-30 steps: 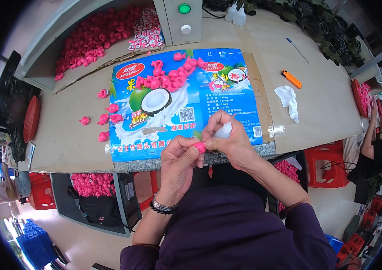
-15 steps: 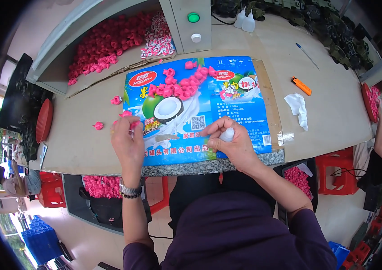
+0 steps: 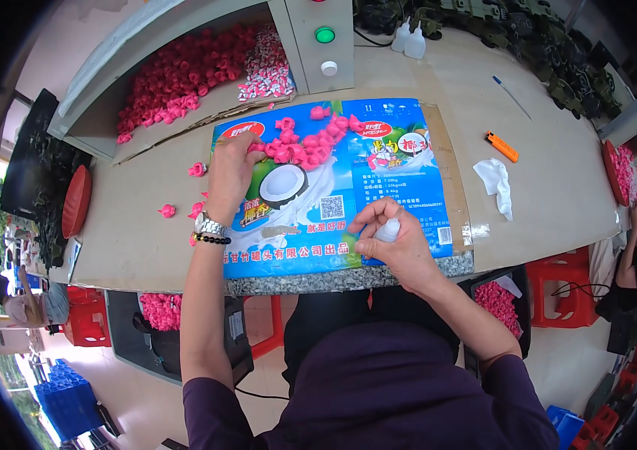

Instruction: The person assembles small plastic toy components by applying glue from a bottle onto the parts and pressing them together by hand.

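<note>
On the blue printed cardboard sheet [image 3: 401, 244] lies a loose heap of small round pink plastic pieces [image 3: 311, 146]. My left hand [image 3: 230, 174] has its fingertips closed around a piece at the heap's left edge; the fingers partly hide it. Near the front of the sheet, my right hand [image 3: 404, 244] grips a small white squeeze bottle [image 3: 388, 230], its nozzle end hidden in the fingers. Several single pink pieces, one of them a loose pink piece [image 3: 167, 211], lie on the table left of the sheet, close to my left wrist.
Behind the sheet stands a grey cabinet [image 3: 311, 67] with a green button, its opening full of pink pieces. An orange lighter [image 3: 503, 147], a crumpled tissue [image 3: 494, 184] and a pen [image 3: 512, 97] lie to the right. Two white bottles [image 3: 414, 41] stand at the back.
My left hand has moved away from me, from the sheet's left front to the heap's left edge. The right hand stays nearly in place, still holding the bottle.
</note>
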The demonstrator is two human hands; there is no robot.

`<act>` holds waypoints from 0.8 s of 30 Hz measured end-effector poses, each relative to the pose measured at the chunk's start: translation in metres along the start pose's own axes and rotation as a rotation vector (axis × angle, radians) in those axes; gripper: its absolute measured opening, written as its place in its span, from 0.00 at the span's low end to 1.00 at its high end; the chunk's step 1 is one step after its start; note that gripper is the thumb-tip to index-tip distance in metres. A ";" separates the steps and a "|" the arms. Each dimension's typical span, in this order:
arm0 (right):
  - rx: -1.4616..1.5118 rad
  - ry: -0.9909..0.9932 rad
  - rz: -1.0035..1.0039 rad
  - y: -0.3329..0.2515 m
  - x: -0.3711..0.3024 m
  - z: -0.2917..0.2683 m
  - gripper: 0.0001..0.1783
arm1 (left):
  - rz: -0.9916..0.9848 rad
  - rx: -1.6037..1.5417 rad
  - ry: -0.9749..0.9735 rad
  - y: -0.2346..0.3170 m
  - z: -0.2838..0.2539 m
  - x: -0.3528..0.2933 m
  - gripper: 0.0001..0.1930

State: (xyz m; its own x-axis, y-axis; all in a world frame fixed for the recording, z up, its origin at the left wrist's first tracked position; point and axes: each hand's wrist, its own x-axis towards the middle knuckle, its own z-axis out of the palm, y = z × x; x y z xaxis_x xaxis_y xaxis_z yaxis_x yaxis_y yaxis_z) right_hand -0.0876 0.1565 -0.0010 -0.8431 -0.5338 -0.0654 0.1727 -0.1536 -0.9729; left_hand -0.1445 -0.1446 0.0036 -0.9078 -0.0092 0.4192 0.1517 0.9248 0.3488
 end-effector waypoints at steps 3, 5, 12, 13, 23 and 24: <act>-0.299 0.054 -0.183 -0.004 -0.001 -0.002 0.19 | 0.039 0.045 0.070 0.007 -0.010 -0.005 0.10; -0.253 0.034 -0.178 -0.014 -0.006 -0.007 0.20 | -0.246 -0.427 0.093 0.033 -0.019 -0.018 0.08; -0.880 0.104 -0.689 -0.056 -0.017 -0.006 0.22 | -0.669 -1.827 -0.160 0.136 -0.026 -0.102 0.11; -0.883 0.099 -0.682 -0.055 -0.017 -0.008 0.22 | -0.748 -1.943 -0.188 0.141 -0.024 -0.111 0.12; -0.963 0.080 -0.989 -0.052 -0.016 -0.016 0.16 | -0.801 -2.162 -0.292 0.145 -0.005 -0.139 0.20; -0.971 0.076 -0.999 -0.052 -0.017 -0.015 0.15 | -0.788 -2.152 -0.308 0.145 -0.005 -0.139 0.20</act>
State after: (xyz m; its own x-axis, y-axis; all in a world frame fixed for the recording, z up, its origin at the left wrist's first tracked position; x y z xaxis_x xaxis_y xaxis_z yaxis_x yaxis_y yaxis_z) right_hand -0.0899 0.1857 0.0471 -0.4291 -0.4909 0.7582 -0.9029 0.2096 -0.3753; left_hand 0.0059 -0.0109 -0.0001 -0.9571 0.1917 -0.2175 -0.2757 -0.8337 0.4785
